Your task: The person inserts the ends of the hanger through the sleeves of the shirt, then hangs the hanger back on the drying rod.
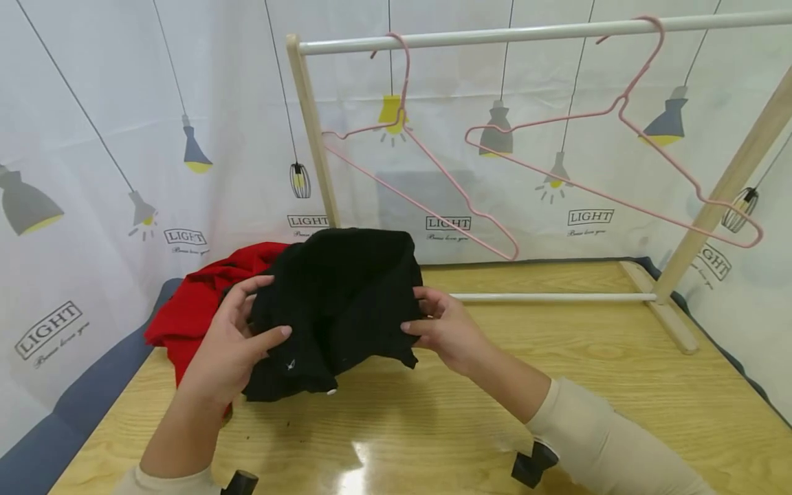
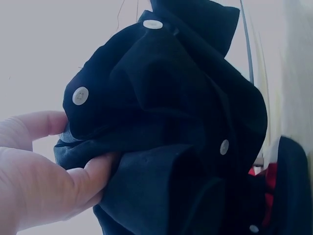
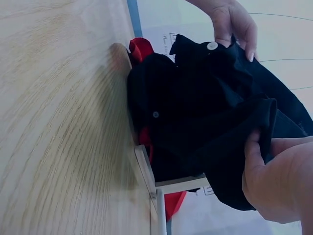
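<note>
A black button-up shirt (image 1: pixel 365 309), bunched with its cloth hanging in folds, is held up over the table between both hands. My left hand (image 1: pixel 232 337) grips its left side, thumb on the near face and fingers behind. White buttons (image 2: pixel 80 96) show along the cloth in the left wrist view. On the opposite side, my right hand (image 1: pixel 448 330) pinches the shirt's edge, and the right wrist view shows that thumb and fingers closed on a fold. A small white mark (image 1: pixel 291 365) sits on the cloth near the left thumb. Behind the shirt lies a red garment (image 1: pixel 192 302), partly hidden.
A clothes rack with a white rail (image 1: pixel 470 38) and wooden posts (image 1: pixel 736 185) stands at the back. Two pink hangers, a left one (image 1: pixel 447 175) and a right one (image 1: pixel 658 161), hang from the rail. The wooden table (image 1: pixel 557 357) meets a lamp-printed curtain (image 1: pixel 235 89).
</note>
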The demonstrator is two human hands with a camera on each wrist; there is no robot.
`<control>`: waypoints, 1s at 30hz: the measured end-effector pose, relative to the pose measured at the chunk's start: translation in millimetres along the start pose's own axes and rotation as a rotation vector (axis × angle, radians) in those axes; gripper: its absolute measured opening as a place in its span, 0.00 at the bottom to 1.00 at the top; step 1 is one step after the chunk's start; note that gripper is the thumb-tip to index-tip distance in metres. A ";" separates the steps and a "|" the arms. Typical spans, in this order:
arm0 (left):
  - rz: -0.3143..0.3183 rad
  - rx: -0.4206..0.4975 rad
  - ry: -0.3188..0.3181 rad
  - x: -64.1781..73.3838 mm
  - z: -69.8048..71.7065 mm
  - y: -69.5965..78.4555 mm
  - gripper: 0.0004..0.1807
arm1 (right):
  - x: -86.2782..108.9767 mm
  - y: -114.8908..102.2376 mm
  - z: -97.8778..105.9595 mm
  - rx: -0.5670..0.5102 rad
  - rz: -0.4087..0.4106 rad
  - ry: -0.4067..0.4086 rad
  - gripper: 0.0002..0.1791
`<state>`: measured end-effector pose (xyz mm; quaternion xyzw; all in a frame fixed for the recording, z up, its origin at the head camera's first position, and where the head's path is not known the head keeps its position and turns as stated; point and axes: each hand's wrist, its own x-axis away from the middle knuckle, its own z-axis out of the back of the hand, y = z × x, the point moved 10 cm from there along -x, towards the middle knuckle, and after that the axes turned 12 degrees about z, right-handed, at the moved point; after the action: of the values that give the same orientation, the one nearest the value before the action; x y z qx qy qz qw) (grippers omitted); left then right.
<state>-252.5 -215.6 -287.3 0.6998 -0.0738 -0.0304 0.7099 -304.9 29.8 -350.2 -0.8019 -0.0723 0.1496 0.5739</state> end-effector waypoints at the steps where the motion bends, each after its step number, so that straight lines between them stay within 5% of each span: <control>1: 0.002 -0.002 -0.001 -0.9 -2.4 -0.8 0.33 | 1.6 -1.4 2.9 0.002 0.002 0.002 0.28; 22: 0.062 -0.065 0.010 -33.1 -59.4 -40.8 0.36 | 19.4 -7.0 74.3 -0.043 -0.001 0.104 0.20; 30: 0.065 -0.080 0.013 -41.7 -76.7 -42.2 0.36 | 29.0 -19.2 97.7 -0.014 0.035 0.116 0.19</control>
<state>-279.8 -134.5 -332.8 0.6683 -0.0906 -0.0055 0.7383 -308.0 132.3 -365.6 -0.8143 -0.0261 0.1126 0.5688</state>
